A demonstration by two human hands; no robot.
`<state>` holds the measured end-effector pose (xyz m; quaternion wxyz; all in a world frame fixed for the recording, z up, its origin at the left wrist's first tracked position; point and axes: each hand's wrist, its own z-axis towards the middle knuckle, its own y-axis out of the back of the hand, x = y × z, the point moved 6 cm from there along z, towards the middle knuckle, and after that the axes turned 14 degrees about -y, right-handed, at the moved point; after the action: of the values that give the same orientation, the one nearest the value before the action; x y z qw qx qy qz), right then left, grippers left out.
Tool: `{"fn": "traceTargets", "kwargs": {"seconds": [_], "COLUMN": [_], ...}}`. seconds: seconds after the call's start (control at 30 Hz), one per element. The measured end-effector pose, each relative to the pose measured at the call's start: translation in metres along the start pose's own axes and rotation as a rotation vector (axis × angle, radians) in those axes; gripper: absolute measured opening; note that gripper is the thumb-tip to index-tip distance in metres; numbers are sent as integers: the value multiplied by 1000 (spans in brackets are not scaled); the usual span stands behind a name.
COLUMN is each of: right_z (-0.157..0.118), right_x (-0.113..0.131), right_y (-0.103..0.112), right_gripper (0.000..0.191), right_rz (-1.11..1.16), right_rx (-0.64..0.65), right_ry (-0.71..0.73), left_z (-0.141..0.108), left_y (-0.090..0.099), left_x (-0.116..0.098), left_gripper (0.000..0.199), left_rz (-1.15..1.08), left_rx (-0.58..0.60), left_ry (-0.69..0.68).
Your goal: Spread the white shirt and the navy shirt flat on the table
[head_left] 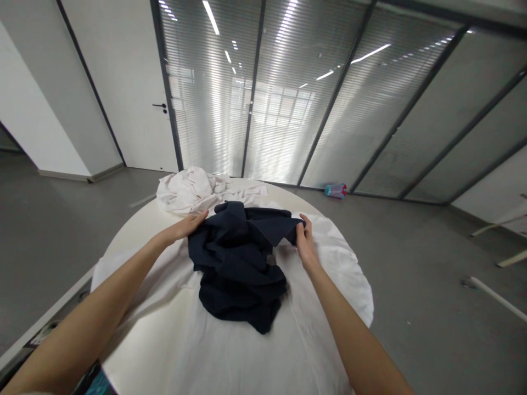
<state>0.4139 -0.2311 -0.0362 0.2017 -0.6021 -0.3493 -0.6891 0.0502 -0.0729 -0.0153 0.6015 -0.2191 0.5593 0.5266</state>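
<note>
A crumpled dark navy garment (242, 258) lies bunched over a white cloth (325, 258) on a round table; its exact kind cannot be made out. At its upper left edge, my left hand (185, 227) holds the fabric, with some fingers hidden behind it. My right hand (305, 241) pinches the upper right corner, and a stretch of fabric hangs slightly lifted there. Behind the garment sits a crumpled heap of white cloth (189, 189).
The round white table (164, 340) shows bare at its left front. On the grey floor beyond lies a striped pink and blue object (335, 190) by the glass partition (275, 109). Pale furniture legs (498, 307) stand at the right.
</note>
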Motion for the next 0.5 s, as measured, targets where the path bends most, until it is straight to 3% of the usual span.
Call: {"fn": "traceTargets", "kwargs": {"seconds": [0.1,0.2,0.3,0.37,0.43,0.5], "right_z": [6,-2,-17,-25,-23,-12], "right_x": [-6,6,23,30,34,33], "right_y": [-4,-5,-7,-9,-7,1], "right_gripper": [70,79,87,84,77,68], "right_rz": [49,49,-12,-31,0,107], "right_rx": [97,243,482,629,625,454], "right_ry": [-72,-24,27,44,52,66], "left_z": [-3,-3,-4,-5,-4,-3], "left_y": [-17,-15,-8,-3,4,11], "left_x": [-7,-9,-6,-7,-9,-11], "left_gripper": [46,47,71,76,61,49], "left_rz": [-46,-188,-403,-497,-553,-562], "left_rx": [111,2,-124,-186,-231,-252], "left_ry": [5,10,114,149,141,110]}}
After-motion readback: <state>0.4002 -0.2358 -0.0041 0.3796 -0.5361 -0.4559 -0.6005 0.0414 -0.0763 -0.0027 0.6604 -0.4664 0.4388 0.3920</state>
